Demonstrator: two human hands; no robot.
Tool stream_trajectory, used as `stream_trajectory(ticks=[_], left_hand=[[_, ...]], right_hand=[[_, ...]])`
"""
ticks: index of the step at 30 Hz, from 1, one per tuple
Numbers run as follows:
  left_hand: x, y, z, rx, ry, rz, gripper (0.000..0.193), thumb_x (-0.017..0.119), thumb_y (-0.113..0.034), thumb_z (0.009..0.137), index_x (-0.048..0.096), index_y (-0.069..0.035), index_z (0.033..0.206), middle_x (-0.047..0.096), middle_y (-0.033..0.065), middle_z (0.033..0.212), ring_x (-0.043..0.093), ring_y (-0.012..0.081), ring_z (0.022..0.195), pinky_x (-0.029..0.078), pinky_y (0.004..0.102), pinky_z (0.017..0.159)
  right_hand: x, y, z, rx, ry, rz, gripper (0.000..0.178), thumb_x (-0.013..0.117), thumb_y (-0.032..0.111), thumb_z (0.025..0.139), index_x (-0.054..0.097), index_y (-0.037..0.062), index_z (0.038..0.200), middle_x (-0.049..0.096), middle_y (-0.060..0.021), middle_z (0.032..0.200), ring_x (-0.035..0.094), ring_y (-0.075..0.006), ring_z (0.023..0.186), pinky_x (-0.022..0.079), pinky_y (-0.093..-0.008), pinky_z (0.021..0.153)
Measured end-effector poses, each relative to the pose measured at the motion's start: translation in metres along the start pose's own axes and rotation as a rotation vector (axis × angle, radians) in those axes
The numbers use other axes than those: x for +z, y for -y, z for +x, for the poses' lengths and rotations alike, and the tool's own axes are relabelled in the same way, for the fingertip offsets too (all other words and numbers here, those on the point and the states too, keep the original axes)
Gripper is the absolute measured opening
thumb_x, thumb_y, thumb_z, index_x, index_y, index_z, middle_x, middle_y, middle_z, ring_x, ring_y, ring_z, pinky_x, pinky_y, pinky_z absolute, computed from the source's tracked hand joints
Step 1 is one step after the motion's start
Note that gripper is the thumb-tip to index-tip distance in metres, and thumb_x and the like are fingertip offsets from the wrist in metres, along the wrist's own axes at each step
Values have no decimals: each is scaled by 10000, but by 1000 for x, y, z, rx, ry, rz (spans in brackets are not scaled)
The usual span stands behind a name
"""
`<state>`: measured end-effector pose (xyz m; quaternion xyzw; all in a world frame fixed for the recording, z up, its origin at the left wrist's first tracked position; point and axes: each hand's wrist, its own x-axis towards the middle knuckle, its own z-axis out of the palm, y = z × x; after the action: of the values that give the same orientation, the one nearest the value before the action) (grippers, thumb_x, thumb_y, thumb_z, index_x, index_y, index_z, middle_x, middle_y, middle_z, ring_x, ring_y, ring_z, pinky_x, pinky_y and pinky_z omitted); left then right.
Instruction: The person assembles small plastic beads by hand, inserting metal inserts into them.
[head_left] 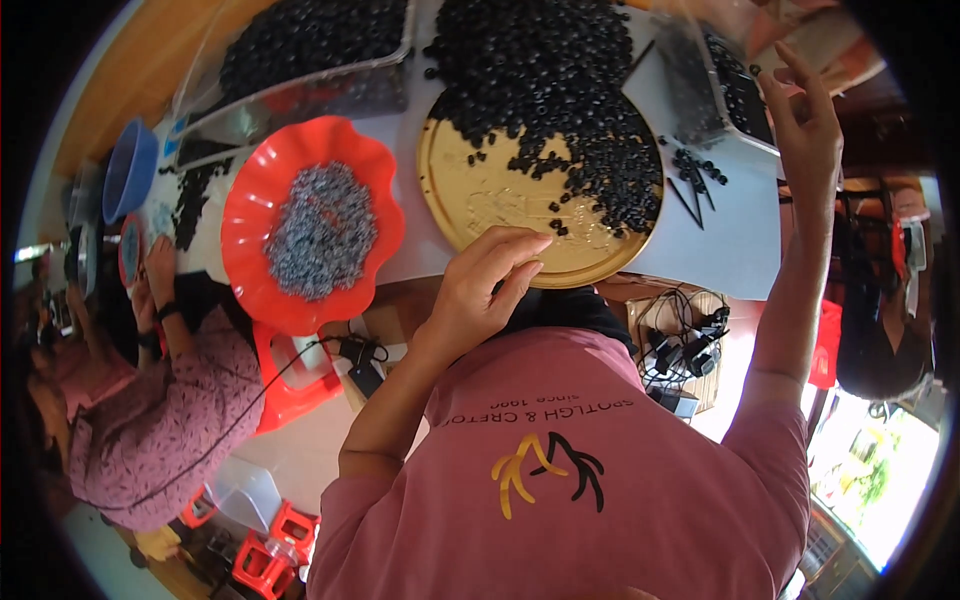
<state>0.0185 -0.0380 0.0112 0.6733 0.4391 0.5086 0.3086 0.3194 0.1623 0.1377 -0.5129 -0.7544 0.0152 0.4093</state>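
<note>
At the near edge of a round gold tray [455, 190], my left hand [485, 285] is closed, thumb and index finger close together. Whatever they may hold is too small to make out. Small black ring-like parts [610, 180] lie loose over the tray's right side and heap up at its far side. My right hand [808, 120] is raised at the far right, beside a clear plastic bin [735, 85] with black parts in it. Its fingers are apart, and a small black part [755, 70] shows just off the thumb tip, seemingly not gripped.
Left of the tray stands a red scalloped bowl [245, 215] of small grey parts. Behind it is a clear bin [375, 90] of black parts. Thin black sticks [690, 205] lie right of the tray. A co-worker in a patterned pink top [175, 420] sits at left; cables [680, 335] hang below.
</note>
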Motion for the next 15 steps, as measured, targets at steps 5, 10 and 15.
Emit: stream_trajectory(ticks=[5,10,15], left_hand=[[-6,7,-16,-98,-84,-14,260,632,68,884,652,23,1140,678,160,1005,684,257,867,552,313,728],[-10,6,-14,-64,-119,2,255,626,75,886,646,40,1138,681,170,1004,689,268,879,551,317,742],[-14,7,-16,-90,-108,22,254,630,73,885,643,45,1136,681,173,1010,692,263,892,557,315,757]], right_hand=[[75,74,-38,-205,352,314,185,702,81,889,724,87,1072,659,-28,859,579,-143,680,487,-294,637],[160,93,-67,-508,523,287,179,661,88,883,706,68,1055,648,-90,987,661,-305,806,540,-388,692],[201,103,-68,-548,610,103,196,663,138,874,708,101,1062,630,-68,995,671,-302,795,551,-400,696]])
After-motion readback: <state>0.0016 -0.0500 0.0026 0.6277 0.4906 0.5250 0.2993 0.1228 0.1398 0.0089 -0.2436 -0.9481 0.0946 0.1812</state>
